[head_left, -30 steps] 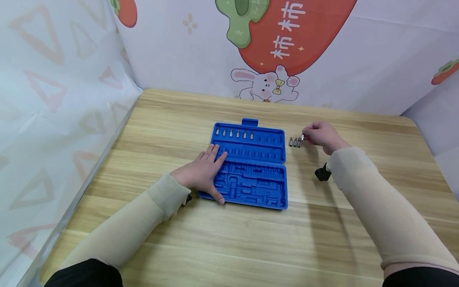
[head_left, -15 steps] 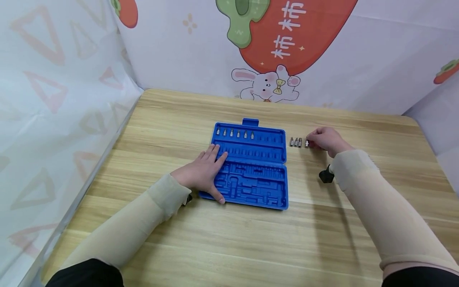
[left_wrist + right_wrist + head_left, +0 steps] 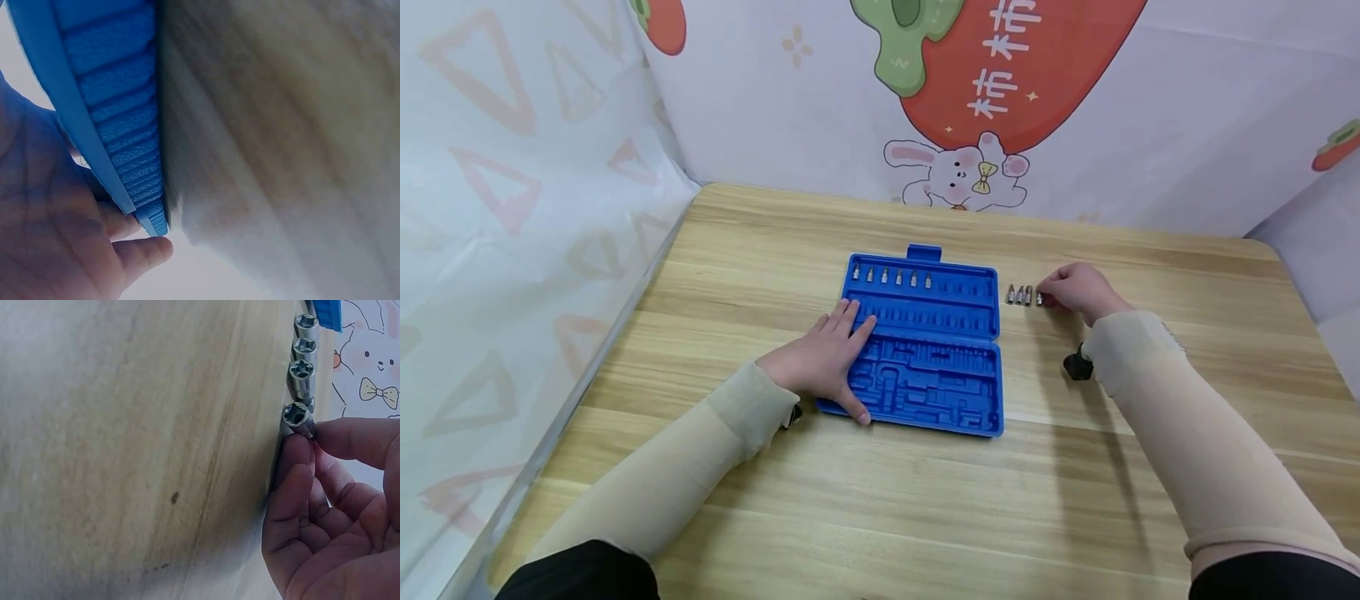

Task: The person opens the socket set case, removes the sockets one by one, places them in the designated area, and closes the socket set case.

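Note:
An opened blue plastic tool case (image 3: 925,417) lies on the table, with several small metal bit sockets (image 3: 884,278) in the left part of its top row. My left hand (image 3: 820,358) rests spread on the case's left side; in the left wrist view its fingers (image 3: 140,253) show beside the blue edge (image 3: 94,150). Right of the case, my right hand (image 3: 1082,292) pinches one silver bit socket (image 3: 297,417) between thumb and fingers, low at the tabletop. Three more bit sockets (image 3: 1019,295) stand in a row just left of it, a small gap away.
The wooden table (image 3: 925,517) carries the case near its middle. A printed cloth (image 3: 760,108) hangs behind the far edge, and another pale cloth (image 3: 512,250) borders the left side. Black wrist cameras, like the one at the right wrist (image 3: 1077,365), hang close to the tabletop.
My right hand has lowered its bit socket from above the right end of the row to the tabletop, shifting right, then slightly back left. The left hand and case have stayed put.

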Tool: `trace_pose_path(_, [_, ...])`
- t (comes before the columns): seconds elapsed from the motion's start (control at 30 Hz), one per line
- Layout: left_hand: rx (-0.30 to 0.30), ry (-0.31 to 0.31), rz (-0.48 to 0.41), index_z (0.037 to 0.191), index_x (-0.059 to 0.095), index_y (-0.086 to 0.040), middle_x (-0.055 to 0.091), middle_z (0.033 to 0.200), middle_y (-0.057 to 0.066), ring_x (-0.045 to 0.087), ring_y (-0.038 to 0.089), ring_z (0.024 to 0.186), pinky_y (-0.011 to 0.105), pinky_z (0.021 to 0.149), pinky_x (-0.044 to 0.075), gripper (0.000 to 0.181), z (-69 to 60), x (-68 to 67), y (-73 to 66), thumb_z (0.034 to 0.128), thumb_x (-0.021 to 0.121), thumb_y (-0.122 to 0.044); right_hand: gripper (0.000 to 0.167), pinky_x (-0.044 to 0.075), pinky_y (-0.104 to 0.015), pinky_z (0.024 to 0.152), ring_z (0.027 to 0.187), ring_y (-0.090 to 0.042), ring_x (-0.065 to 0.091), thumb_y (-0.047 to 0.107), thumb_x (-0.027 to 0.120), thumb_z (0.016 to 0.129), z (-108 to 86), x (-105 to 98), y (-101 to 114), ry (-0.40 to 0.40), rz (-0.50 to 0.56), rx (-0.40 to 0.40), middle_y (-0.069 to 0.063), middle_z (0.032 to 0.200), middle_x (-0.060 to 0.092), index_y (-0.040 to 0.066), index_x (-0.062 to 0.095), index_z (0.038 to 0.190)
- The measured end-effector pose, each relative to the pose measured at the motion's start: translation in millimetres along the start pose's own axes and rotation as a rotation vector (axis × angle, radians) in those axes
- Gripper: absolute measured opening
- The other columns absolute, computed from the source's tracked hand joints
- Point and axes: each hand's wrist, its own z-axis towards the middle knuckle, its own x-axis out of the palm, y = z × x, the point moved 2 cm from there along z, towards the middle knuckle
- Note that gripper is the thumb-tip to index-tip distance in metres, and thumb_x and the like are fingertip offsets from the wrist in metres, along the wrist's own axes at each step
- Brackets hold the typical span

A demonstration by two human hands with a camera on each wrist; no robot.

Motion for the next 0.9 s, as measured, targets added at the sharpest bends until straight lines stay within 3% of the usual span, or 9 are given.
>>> trace_pose_path(0.9, [-0.004, 0.0, -0.015, 0.166, -0.004, -0.009, -0.017, 0.169, 0.02, -0.021, 0.035, 0.154, 0.05, 0.124, -0.004, 0.149, -0.3, -0.5, 1.5, 0.0652, 0.084, -0.076, 0.032, 0.047, -0.032, 0.069, 0.072, -0.016, 0.056, 0.021, 0.06, 0.104, -0.5, 1.4, 6.5, 0.006, -0.045, 0.027, -0.003, 0.08, 0.066, -0.01, 0.065, 0.111])
